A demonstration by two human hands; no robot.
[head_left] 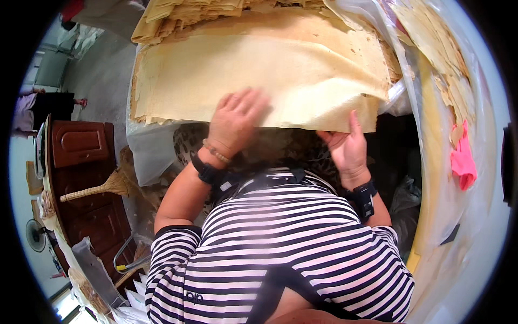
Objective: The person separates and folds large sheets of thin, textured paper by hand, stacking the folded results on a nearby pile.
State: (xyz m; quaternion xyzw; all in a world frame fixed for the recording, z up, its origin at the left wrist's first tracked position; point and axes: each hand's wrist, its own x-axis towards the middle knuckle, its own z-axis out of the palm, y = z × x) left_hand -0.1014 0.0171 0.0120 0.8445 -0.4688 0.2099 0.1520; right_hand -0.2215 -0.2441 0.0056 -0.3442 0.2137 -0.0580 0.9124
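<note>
A wide, thin, pale yellow sheet (216, 75) lies on top of a stack of similar sheets in front of me. Its right near corner is lifted and creased. My left hand (237, 121) rests palm down over the near edge, fingers stretched out and slightly blurred. At the right near corner, my right hand (348, 151) grips the sheet's edge, thumb on top and the fingers partly hidden beneath. Bead and black bands circle my left wrist; a black band circles the right.
More layered yellow sheets (183, 16) are piled at the far side. Clear plastic film (415, 108) hangs along the right, near a pink cloth (464, 159). On the left stand a brown wooden cabinet (81, 143) and a straw hand broom (102, 186). Another person (51, 105) is at far left.
</note>
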